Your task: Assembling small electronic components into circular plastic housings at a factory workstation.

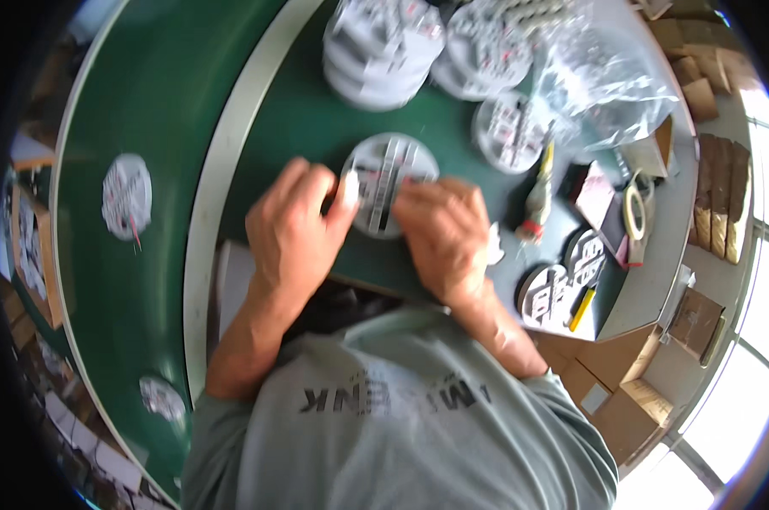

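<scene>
A round light-grey disc [390, 150] lies on the green bench before me, with a dark and white ribbed strip across its middle. At its left edge is my left hand [295, 225], fingers curled and thumb pressed in. A white wrap or cover [350, 189] shows at that thumb's tip. My right hand [446, 231] reaches over the disc's right side with its fingers bent and drawn together. Whatever either hand pinches is hidden by the fingers. A small red spot shows on the disc beside the right fingertips.
Stacked discs [380, 72] and more discs [486, 55] stand at the back. Clear plastic bags [605, 93] lie back right. A bottle with a red band [535, 208], a tape roll [634, 212] and a yellow-handled tool [582, 310] are at right. On the left, a green conveyor belt [168, 102] carries discs.
</scene>
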Demonstrator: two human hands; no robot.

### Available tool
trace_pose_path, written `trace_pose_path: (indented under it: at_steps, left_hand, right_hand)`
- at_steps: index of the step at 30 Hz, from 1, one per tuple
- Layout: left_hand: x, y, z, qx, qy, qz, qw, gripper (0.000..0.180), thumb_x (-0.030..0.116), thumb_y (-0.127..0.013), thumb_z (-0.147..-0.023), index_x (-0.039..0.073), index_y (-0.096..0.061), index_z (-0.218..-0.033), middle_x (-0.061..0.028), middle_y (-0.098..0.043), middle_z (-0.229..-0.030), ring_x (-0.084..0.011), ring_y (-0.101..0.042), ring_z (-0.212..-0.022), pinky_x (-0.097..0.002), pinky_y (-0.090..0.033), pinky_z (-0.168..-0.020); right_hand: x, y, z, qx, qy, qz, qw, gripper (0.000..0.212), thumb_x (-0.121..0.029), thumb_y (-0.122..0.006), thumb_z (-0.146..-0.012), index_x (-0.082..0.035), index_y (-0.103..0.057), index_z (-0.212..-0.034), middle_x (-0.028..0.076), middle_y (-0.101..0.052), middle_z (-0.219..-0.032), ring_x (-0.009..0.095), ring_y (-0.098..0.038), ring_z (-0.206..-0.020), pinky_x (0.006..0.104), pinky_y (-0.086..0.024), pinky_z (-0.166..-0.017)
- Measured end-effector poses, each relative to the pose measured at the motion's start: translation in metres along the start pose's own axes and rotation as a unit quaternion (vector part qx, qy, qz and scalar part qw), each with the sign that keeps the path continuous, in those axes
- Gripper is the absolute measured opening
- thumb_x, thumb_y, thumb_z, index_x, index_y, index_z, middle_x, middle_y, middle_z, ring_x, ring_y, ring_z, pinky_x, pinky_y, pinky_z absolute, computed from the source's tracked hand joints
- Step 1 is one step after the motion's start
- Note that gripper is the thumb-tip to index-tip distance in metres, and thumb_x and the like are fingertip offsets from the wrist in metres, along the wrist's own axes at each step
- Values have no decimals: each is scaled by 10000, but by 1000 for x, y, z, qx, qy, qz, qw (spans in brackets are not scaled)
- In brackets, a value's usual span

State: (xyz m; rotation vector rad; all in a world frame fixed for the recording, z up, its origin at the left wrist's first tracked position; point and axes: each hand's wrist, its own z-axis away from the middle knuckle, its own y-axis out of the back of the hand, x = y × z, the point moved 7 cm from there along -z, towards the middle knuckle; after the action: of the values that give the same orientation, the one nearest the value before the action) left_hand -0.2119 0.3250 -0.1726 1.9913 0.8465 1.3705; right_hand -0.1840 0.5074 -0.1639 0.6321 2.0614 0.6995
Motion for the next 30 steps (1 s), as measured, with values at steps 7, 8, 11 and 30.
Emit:
trace_pose_path:
  at_steps: [7, 8, 11, 30]
  left_hand:
    - [2, 2, 1, -49, 20, 49, 997, 340, 279, -847, -872, 49, -656, -1033, -150, -651, -1013, -374, -666, -899, -473, -531, -754]
    - [7, 4, -1, -21, 0, 55, 998, 452, 317, -860, -859, 35, -659, -1149, -169, -664, -1122, -387, -667, -1017, -485, -535, -838]
    - [11, 3, -3, -21, -42, 56, 997, 710, 378, -890, -823, 4, -601, -1353, -201, -636, -1326, -417, -604, -1236, -518, -492, -1009]
    - [8, -28, 2, -210, -55, 24, 976, 1168, 450, -968, -661, -24, -419, -1576, -193, -578, -1520, -434, -445, -1491, -601, -311, -1234]
  right_hand:
    - [1, 14, -8, -42, -32, 0, 999, 401, 9, -857, -762, -35, -767, -1150, 151, -745, -1216, 345, -694, -1096, 434, -574, -938]
    - [5, 27, -18, -27, -75, -18, 997, 416, 12, -855, -780, -27, -759, -1184, 158, -742, -1231, 354, -693, -1118, 431, -573, -947]
    - [34, 85, -67, 45, -148, 0, 988, 449, -5, -823, -856, -8, -721, -1293, 181, -745, -1242, 355, -706, -1144, 403, -568, -962]
    - [104, 117, -130, 133, -208, -28, 969, 414, -72, -801, -902, -12, -687, -1296, 107, -775, -1106, 180, -721, -913, 315, -577, -831]
